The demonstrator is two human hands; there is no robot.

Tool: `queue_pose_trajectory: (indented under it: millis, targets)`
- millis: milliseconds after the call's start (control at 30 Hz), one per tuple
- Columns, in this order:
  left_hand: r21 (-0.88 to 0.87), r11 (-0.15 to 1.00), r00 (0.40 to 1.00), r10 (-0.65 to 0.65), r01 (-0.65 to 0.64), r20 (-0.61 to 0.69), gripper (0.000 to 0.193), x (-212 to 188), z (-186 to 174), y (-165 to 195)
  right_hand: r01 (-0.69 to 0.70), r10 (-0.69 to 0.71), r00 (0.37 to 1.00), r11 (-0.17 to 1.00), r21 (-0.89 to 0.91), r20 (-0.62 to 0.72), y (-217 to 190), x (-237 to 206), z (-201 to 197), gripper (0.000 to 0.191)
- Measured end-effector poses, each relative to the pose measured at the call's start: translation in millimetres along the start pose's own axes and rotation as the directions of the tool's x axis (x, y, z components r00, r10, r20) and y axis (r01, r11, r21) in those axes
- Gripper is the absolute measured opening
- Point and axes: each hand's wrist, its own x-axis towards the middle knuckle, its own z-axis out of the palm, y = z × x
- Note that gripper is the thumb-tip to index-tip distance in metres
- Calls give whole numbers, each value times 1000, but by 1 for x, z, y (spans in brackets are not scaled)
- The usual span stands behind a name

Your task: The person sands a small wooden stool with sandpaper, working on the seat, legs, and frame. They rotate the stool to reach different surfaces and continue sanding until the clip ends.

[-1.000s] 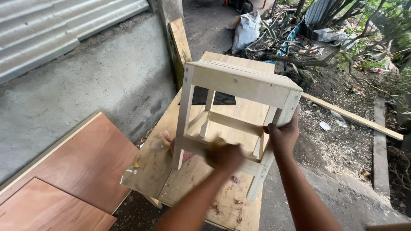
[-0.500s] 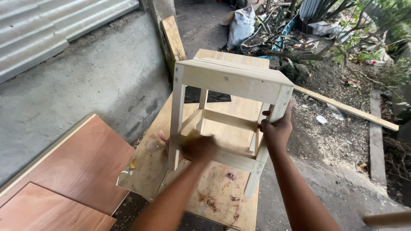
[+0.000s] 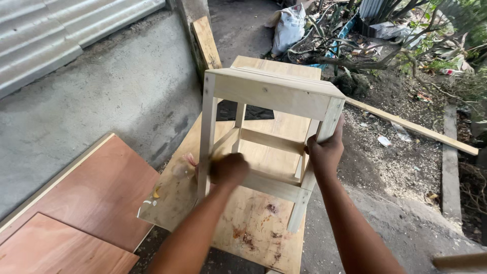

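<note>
Stool [image 3: 269,91] of pale wood stands on a plywood sheet [image 3: 253,228], near its middle. Right hand [image 3: 324,152] wraps closed around the stool's near right leg. Left hand [image 3: 229,170], blurred, is curled at the lower front rail; its grip cannot be told.

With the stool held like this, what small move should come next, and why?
Probably run the left hand further along the lower rail. It is blurred against that rail, as if rubbing it, while the right hand grips a leg and steadies the stool on the plywood board.
</note>
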Motion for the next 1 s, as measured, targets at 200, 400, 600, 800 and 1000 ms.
queue_pose_trajectory:
  millis: [200, 400, 600, 800, 1000]
  targets:
    - [-62, 997, 993, -34, 42, 113, 36, 18, 76, 73, 21, -21, 1000, 1000, 1, -12, 5, 3, -8, 92]
    - [-203, 938, 809, 117, -280, -577, 20, -32, 90, 88, -30, 30, 1000, 999, -39, 2, 6, 21, -4, 96]
    - [-275, 827, 540, 40, -490, -841, 10, -24, 16, -35, -72, 74, 996, 996, -61, 44, 5, 42, -6, 99]
    - [-834, -341, 898, -233, -434, -372, 8, -46, 51, 96, -60, 62, 997, 998, -36, 45, 24, 57, -5, 97]
    - [-617, 100, 620, -3, -780, -784, 8, -25, 71, 70, -122, 108, 983, 989, 88, 147, 32, 78, -6, 96]
